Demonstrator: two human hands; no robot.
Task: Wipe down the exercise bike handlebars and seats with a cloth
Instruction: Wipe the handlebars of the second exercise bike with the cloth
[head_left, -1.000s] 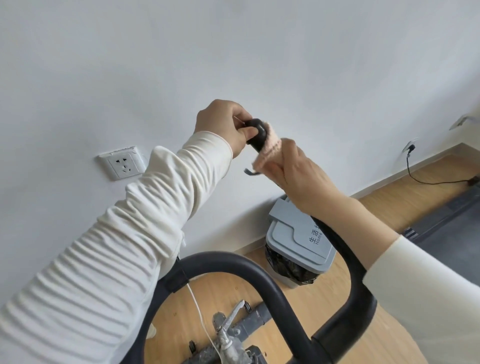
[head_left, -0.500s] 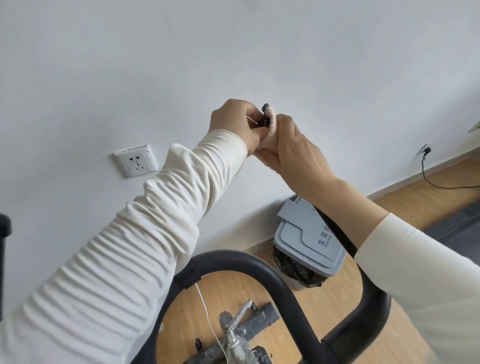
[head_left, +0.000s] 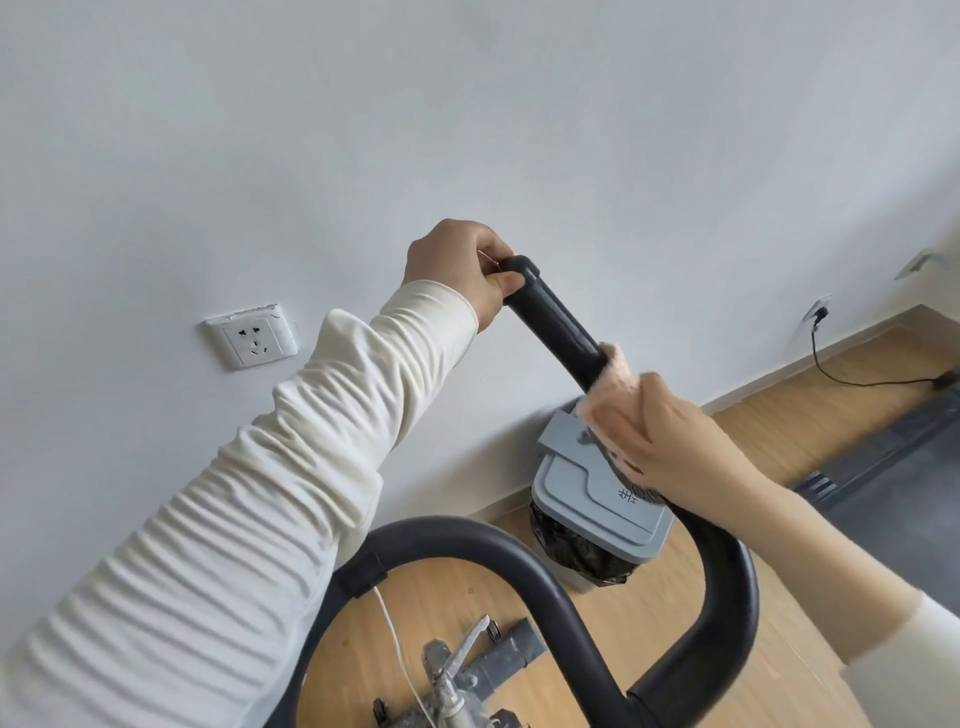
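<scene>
The exercise bike's black handlebar (head_left: 558, 327) rises from the lower right toward the wall, and its curved lower bar (head_left: 498, 561) loops across the bottom of the view. My left hand (head_left: 462, 270) grips the handlebar's top end. Lower on the same bar, my right hand (head_left: 670, 436) is wrapped around it with a pale pink cloth (head_left: 615, 389) pressed between palm and grip. The bare stretch of black grip shows between the two hands. No seat is in view.
A grey lidded bin (head_left: 597, 499) with a black liner stands against the white wall behind the bar. A wall socket (head_left: 252, 335) is at left; a plugged-in black cable (head_left: 852, 374) runs along the wooden floor at right. Metal bike frame parts (head_left: 457, 675) sit below.
My right hand has slid the cloth down the handlebar from its tip, uncovering the upper grip. My left hand stays at the top end.
</scene>
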